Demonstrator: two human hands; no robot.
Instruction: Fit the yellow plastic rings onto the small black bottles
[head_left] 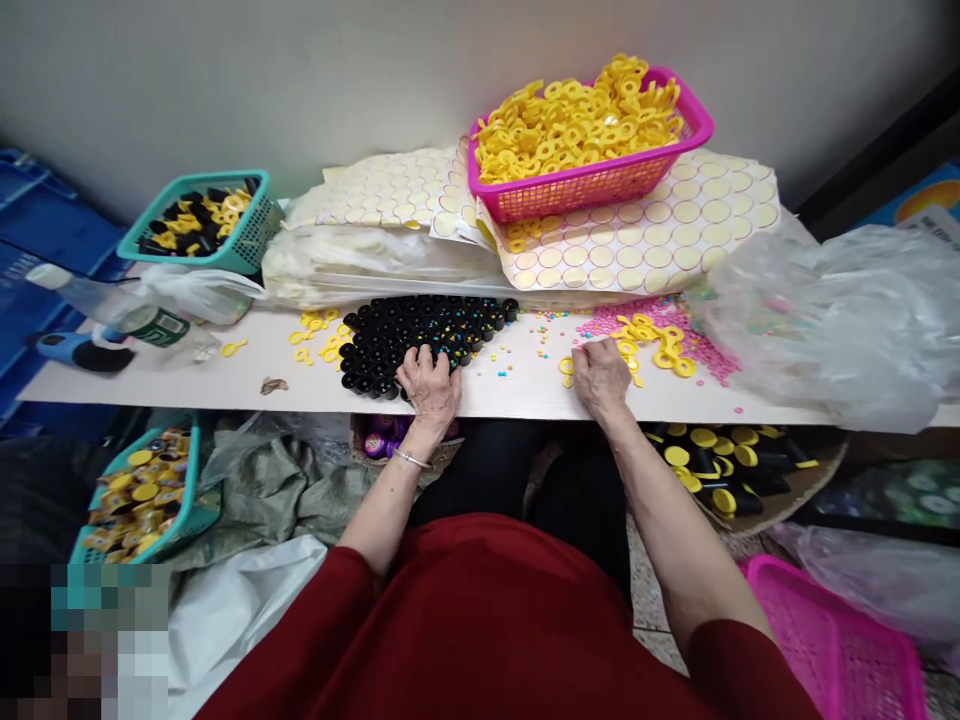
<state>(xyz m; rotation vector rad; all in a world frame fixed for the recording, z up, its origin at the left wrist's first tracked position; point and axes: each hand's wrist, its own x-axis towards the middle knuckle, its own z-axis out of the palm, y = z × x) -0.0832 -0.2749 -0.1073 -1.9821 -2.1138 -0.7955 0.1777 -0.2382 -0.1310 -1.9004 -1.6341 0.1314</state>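
Small round black cups (382, 340) stand upright, packed close together on the white tabletop (502, 395), with tiny coloured beads on and among those at the right. My left hand (431, 385) is curled over their front right edge; its fingertips are hidden among the cups. Further right, my right hand (600, 375) is closed beside a loose heap of yellow ring pieces (670, 345) with short handles. Its fingertips are turned away from view, so whatever it may hold cannot be made out. Pink beads (716, 350) lie spread behind and beside these rings.
A pink basket (585, 190) full of yellow rings stands at the back on circle-printed sheets (712, 200). Left are a teal basket (259, 225) and a bottle (142, 318); right is a clear plastic bag (840, 310). Below the table, a box (821, 475) holds black-and-yellow pieces.
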